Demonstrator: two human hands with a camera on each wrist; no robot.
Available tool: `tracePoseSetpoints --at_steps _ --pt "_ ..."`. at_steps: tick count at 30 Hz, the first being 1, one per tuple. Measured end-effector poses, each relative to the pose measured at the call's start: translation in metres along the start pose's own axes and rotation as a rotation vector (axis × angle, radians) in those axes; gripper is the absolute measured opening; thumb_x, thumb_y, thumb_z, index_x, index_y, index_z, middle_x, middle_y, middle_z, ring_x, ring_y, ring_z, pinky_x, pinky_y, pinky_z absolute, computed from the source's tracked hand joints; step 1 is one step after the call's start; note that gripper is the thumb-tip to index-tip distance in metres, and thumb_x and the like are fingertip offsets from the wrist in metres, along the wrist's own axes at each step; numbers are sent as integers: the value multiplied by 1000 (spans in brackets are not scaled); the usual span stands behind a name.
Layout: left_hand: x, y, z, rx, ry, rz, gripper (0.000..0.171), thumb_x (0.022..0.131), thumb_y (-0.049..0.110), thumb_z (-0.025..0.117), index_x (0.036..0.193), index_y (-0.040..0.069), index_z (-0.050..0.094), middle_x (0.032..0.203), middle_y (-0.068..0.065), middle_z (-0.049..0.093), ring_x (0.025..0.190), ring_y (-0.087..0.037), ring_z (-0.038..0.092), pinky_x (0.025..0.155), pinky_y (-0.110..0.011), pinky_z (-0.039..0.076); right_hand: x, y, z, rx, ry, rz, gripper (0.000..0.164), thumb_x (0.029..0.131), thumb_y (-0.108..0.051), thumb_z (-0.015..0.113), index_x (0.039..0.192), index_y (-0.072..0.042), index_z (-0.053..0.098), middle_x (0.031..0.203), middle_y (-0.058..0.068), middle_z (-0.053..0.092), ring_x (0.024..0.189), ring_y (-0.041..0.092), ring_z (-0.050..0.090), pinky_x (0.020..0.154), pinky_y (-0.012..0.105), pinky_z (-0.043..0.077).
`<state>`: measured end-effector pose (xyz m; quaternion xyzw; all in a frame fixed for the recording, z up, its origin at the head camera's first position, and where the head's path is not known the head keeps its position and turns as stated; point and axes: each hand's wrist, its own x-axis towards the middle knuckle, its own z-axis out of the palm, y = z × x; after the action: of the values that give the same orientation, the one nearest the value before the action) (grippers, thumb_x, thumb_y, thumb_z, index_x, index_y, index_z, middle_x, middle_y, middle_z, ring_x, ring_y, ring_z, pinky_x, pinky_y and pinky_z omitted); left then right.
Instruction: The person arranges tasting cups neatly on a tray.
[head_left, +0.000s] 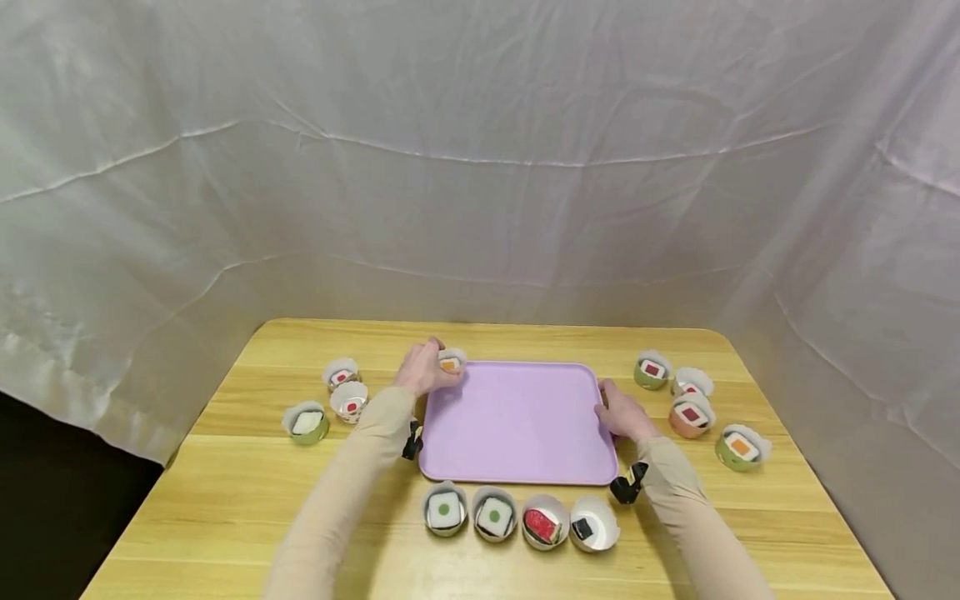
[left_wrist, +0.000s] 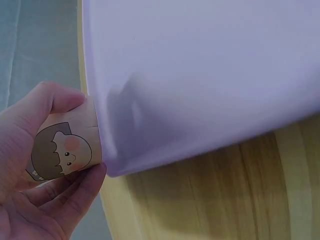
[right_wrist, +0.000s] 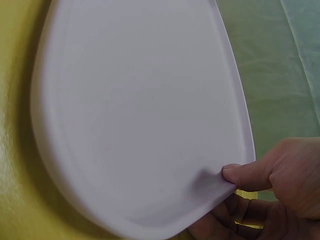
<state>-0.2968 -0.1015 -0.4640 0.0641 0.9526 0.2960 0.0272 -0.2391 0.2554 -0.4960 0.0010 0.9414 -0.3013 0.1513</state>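
At the far left corner of the purple tray [head_left: 521, 421], my left hand [head_left: 427, 368] holds a paper cup [head_left: 452, 360] containing a white sushi-like piece with an orange centre. The left wrist view shows a cartoon face on this cup [left_wrist: 72, 145], gripped between thumb and fingers beside the tray's rim. My right hand [head_left: 626, 412] is at the tray's right edge. There, in the right wrist view, the thumb lies over the rim [right_wrist: 243, 100] and the fingers curl beneath it. Nothing lies on the tray.
Several cups with sushi-like pieces, one holding a red piece [head_left: 542, 527], line the tray's near side. Three cups stand left, including a green one [head_left: 307, 425]; several stand right, including another green cup [head_left: 738, 450]. Grey fabric [head_left: 487, 208] hangs behind the wooden table [head_left: 225, 500].
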Motion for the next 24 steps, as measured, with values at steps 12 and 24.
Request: tracePoseSetpoints --at_steps 12,24 --pt "-1 3 11 -22 -18 -12 55 77 28 85 118 1 59 98 -15 68 86 -26 64 82 -37 57 -2 -1 0 0 9 -13 46 103 -11 46 144 5 32 111 36 60 61 22 64 53 33 55" --pt "2 0 18 7 -18 8 57 78 26 85 121 1 58 99 -15 68 87 -25 63 81 -37 55 1 0 0 -3 1 -10 46 103 -12 46 144 4 31 113 37 60 63 24 65 54 33 55"
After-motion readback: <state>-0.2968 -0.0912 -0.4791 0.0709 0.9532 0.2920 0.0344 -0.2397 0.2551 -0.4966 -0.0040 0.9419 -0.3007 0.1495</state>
